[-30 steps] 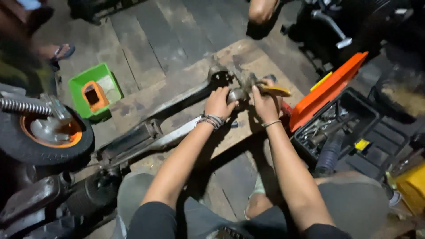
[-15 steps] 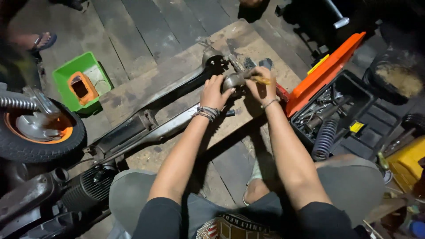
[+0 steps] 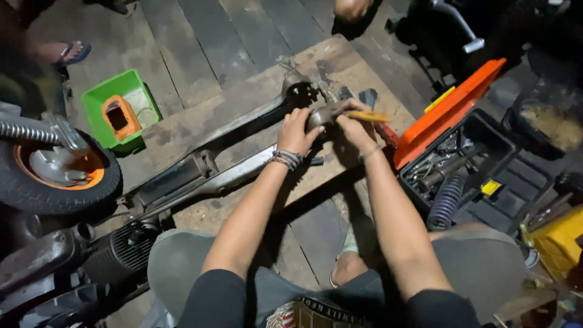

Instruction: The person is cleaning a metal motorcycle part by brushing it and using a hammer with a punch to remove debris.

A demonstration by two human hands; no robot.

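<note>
Both hands meet at twelve o'clock: left hand [image 3: 296, 130] cups the round metal part [image 3: 318, 115], right hand [image 3: 352, 129] pinches a yellow-handled tool [image 3: 367, 116], its axis toward three o'clock, beside the long metal arm [image 3: 231, 176].

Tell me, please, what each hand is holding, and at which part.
The left hand grips a small grey metal part at its left side. The right hand holds a yellow-handled tool by its handle, against that part.
</note>
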